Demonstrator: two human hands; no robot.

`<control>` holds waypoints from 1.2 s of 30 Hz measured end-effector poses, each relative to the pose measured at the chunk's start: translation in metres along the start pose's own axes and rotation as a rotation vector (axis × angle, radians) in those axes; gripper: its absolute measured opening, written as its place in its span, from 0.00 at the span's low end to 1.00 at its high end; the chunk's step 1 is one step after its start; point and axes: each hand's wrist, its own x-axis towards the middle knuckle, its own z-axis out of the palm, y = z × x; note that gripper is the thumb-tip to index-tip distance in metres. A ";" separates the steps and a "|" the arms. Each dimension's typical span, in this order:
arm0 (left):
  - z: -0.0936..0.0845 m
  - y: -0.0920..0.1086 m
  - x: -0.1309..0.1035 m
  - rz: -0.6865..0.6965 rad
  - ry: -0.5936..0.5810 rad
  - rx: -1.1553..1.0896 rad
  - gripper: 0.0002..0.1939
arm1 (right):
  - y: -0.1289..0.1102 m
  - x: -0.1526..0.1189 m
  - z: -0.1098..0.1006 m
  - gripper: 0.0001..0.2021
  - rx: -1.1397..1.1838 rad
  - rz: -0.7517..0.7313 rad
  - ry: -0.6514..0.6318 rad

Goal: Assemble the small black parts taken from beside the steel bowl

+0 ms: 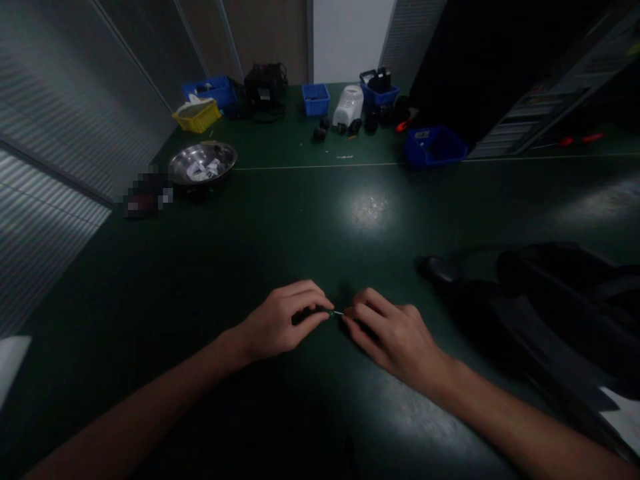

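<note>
Near the middle of the green table, both of my hands meet at a small thin item. My left hand pinches its green end between thumb and fingertips. From there a short, light-coloured pin-like part reaches to the fingertips of my right hand, which are pressed together around its other end. The item is too small to name, and its ends are partly hidden by my fingers.
A metal bowl with white pieces stands back left, near a yellow bin. Blue bins, a white perforated object and dark parts line the back. A black bag lies at the right.
</note>
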 end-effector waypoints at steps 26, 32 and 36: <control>0.004 -0.011 0.008 -0.115 0.210 0.130 0.09 | 0.000 0.000 0.000 0.12 0.039 -0.013 0.000; 0.004 0.001 -0.002 0.135 0.057 0.265 0.13 | 0.002 -0.002 0.000 0.10 0.110 0.004 0.103; 0.005 -0.002 -0.003 0.103 0.092 0.355 0.09 | 0.002 -0.002 0.000 0.08 0.120 0.015 0.114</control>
